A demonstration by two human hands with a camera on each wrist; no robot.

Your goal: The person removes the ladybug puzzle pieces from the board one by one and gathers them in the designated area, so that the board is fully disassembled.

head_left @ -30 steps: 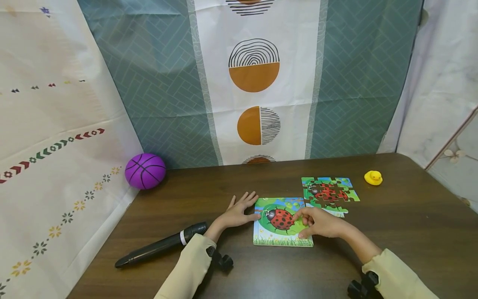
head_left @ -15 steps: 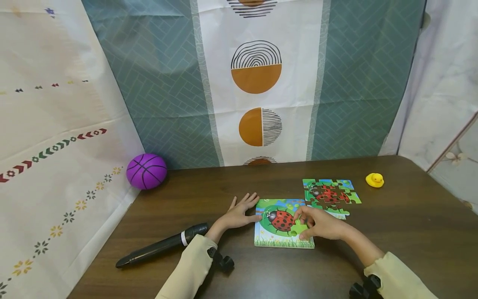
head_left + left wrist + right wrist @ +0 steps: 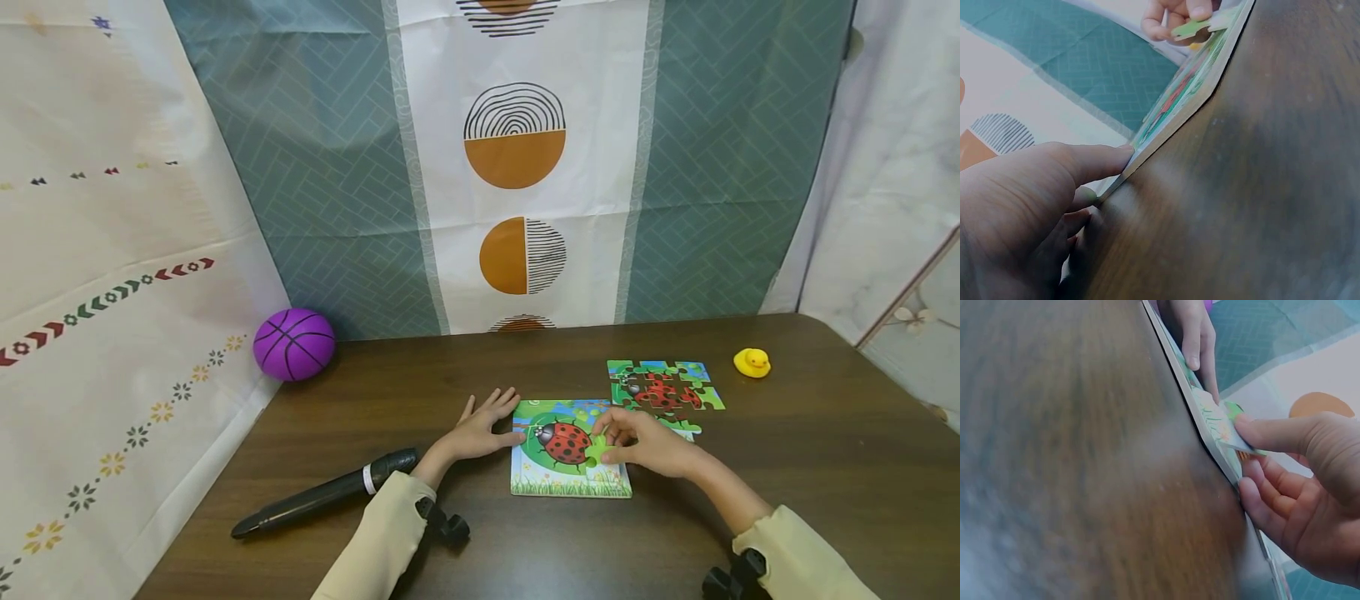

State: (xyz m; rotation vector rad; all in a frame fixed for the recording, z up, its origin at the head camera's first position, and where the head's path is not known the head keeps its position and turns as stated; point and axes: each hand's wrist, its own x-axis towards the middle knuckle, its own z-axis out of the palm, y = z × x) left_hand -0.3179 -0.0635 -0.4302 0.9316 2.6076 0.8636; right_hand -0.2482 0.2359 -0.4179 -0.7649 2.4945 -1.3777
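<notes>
A ladybug puzzle board (image 3: 558,479) lies flat on the dark wooden table (image 3: 525,367). My left hand (image 3: 495,418) rests open on the table, its fingertips against the board's left edge; the left wrist view shows the thumb (image 3: 1094,164) touching the board's (image 3: 1175,115) rim. My right hand (image 3: 606,442) pinches a green puzzle piece (image 3: 597,451) just above the board's right part. In the right wrist view the piece (image 3: 1219,422) sits between thumb and fingers (image 3: 1272,434), tilted over the board's edge (image 3: 1210,453). In the left wrist view the same green piece (image 3: 1200,26) shows at the top.
A partly joined ladybug puzzle (image 3: 663,386) lies behind the board on the right. A yellow rubber duck (image 3: 752,362) sits farther right. A purple ball (image 3: 293,343) rests at the back left corner, and a long black object (image 3: 322,493) lies on the near left.
My right hand has lifted a green piece off the board's near right part and drawn it slightly farther from me. The left hand has stayed at the board's left edge.
</notes>
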